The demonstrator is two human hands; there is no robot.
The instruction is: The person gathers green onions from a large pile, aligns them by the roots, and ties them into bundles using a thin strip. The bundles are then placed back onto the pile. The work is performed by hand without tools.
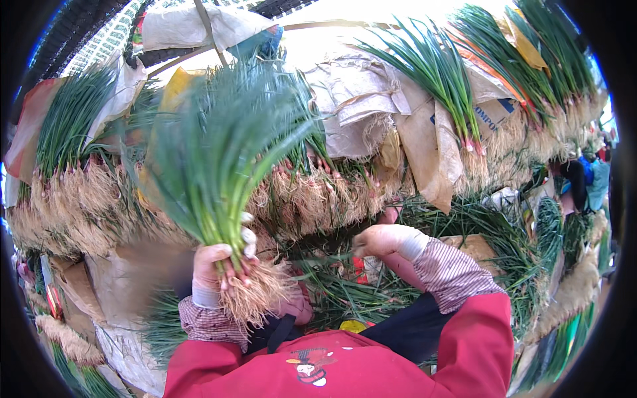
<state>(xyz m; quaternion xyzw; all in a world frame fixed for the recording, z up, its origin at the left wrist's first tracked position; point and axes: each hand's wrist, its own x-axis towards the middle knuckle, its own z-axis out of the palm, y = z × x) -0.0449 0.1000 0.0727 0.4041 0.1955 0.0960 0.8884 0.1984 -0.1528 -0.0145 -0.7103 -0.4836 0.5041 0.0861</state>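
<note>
My left hand (219, 266), in a pale glove, grips a bunch of green onions (219, 199) just above the pinkish bulbs. The bunch stands upright with its leaves fanned out and blurred, and its tan roots (256, 293) hang over my wrist. Off to the right, my right hand (383, 241), also gloved, is curled and blurred above scattered leaves. A thin green strand seems to trail from its fingertips; whether they pinch it I cannot tell. Behind both hands lies a long pile of green onions (303, 199), roots facing me.
Woven sacks (348, 99) cover part of the pile. Loose green leaves (348, 293) litter the ground between my legs. More onions lie at right (550, 224) and lower left (164, 318), beside a pale sheet (124, 343). Part of another person (594, 181) shows at the far right.
</note>
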